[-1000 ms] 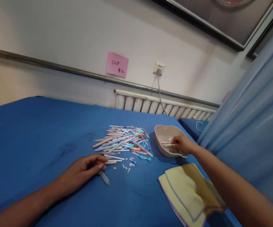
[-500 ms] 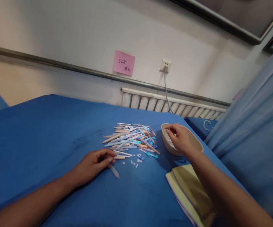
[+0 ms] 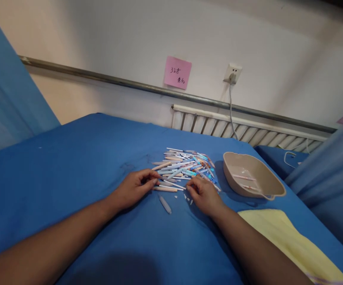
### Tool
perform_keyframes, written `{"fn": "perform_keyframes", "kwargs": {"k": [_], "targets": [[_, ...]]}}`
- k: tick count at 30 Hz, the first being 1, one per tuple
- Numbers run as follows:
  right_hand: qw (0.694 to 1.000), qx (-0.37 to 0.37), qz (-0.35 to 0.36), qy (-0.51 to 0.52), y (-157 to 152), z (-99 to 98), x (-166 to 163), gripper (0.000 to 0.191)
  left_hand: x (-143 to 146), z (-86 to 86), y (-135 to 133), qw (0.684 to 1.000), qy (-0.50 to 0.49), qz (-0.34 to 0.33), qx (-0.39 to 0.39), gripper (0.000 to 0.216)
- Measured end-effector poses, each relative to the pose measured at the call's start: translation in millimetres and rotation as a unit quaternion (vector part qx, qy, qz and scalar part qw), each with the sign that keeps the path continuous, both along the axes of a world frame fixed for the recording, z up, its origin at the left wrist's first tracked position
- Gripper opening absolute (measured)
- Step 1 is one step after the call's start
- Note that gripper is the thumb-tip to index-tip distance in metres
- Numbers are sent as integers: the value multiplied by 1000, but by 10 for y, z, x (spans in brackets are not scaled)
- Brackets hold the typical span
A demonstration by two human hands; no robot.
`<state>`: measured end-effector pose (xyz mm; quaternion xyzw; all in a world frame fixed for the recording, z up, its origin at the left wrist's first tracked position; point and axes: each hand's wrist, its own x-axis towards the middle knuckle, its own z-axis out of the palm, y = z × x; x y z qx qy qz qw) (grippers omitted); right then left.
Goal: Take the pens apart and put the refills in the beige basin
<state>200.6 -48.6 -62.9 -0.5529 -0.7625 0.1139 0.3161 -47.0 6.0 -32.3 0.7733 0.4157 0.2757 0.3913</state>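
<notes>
A pile of thin sticks and small tubes (image 3: 185, 164) in white, peach and blue lies on the blue cloth (image 3: 70, 166). My left hand (image 3: 136, 189) rests at the pile's near left edge, fingers curled and touching a peach stick (image 3: 165, 189). My right hand (image 3: 204, 194) is at the pile's near right edge, its fingertips pinched down among small white bits; what they hold is hidden. A clear tube (image 3: 164, 204) lies between the two hands. A beige basin (image 3: 250, 176) to the right holds a few sticks.
A yellow cloth (image 3: 290, 241) lies at the near right. Blue curtains hang at the left (image 3: 8, 99) and the right (image 3: 332, 178). A radiator (image 3: 242, 130), a wall socket (image 3: 232, 74) and a pink note (image 3: 177, 72) are behind the table.
My right hand left the basin and came down to the near edge of the pile. The view swung to the right. My left hand stayed by the pile.
</notes>
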Motion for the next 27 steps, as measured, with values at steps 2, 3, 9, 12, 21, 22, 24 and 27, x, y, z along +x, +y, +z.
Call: {"fn": "perform_keyframes", "kwargs": {"k": [2,3,9,12,21,22,24,27], "targets": [[1000,-5,-3,1,14,-13,16,10,10,-21,-13,1000,10,-13,7,26],[1000,-7,2,-3,16,-15,6,10,19,-32,-25,1000,15,-21,10,25],[998,-24,34,-57,-16,-47,-114,14,75,-85,-65,998,28,-57,11,23],[996,-34,27,-75,-14,-44,-130,13,85,-99,-58,998,27,-62,5,23],[994,-48,10,-97,18,-23,-116,12,34,-27,-25,999,23,7,39,28],[994,-48,11,-101,15,-20,-111,12,26,-16,-20,999,17,18,42,28],[992,-42,16,-115,4,-9,-106,12,15,5,-13,998,4,36,42,28],[986,-19,22,-163,-14,11,-124,14,11,27,-13,998,-5,45,33,28]]}}
